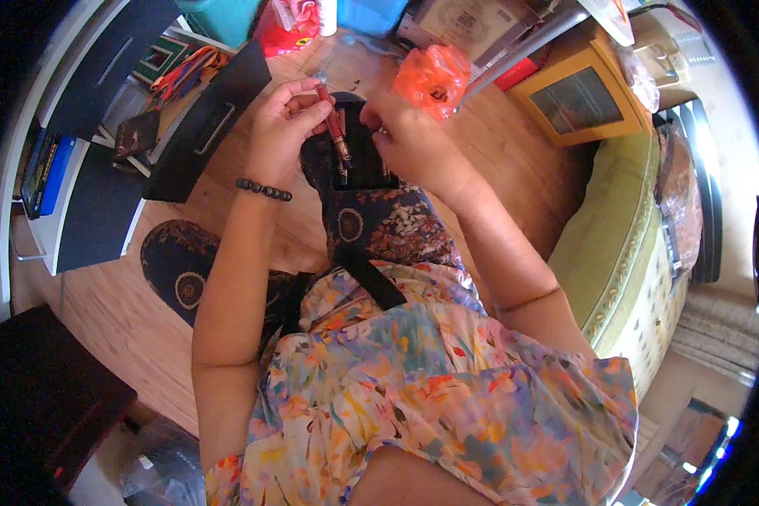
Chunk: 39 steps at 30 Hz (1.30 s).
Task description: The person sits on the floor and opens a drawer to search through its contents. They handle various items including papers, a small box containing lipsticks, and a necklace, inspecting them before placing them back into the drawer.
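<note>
Head | left hand (280, 128) pinches red pen-like piece (334, 124) | right hand (415, 142) curled, contents unclear

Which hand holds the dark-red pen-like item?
The left hand, with the beaded bracelet at its wrist: thumb and fingers pinch the dark-red pen-like item. The right hand is curled, apart from it.

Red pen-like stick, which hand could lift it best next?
Left, probably: the left hand pinches the red pen-like stick, while the right hand is off to its right, apart from it.
</note>
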Motion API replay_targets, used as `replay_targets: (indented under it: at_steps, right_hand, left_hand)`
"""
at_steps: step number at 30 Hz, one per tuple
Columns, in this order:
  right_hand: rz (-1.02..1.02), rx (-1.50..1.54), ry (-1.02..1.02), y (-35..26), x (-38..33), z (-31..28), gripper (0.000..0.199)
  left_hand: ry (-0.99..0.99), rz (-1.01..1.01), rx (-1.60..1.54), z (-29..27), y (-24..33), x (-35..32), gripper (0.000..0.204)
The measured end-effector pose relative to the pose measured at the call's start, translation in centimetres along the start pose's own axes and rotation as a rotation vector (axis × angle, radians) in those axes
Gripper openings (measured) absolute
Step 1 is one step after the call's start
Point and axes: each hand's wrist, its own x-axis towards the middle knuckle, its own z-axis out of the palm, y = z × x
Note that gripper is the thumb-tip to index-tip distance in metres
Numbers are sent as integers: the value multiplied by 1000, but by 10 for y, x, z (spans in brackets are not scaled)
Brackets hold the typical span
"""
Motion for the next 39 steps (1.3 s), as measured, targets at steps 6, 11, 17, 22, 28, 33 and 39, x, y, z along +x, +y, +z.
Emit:
replay_targets:
  at_steps: [6,11,17,22,28,33,39]
  right_hand:
    - [80,-193,-129,-5,-6,14,16]
    - [62,-127,-159,-17,-12,5,18]
    - [-21,-15,-118,-16,-11,-5,26]
    - [-23,29,-121,-22,-11,-13,30]
    - [17,188,-65,-11,-11,-13,24]
    - [345,836,-100,-26,-6,-14,25]
    - [344,1005,111,-26,3,-21,12]
  left_hand:
    - [-46,-27,-46,-4,3,-5,29]
    - [-25,-28,-78,-7,4,-6,29]
    - [-47,-26,-139,-4,8,-6,29]
    - [-41,-23,-171,-6,9,-8,30]
    - [-57,-18,-207,-3,15,-9,31]
    - [-29,106,-202,8,21,-15,31]
    - [-41,181,25,13,39,-29,24]
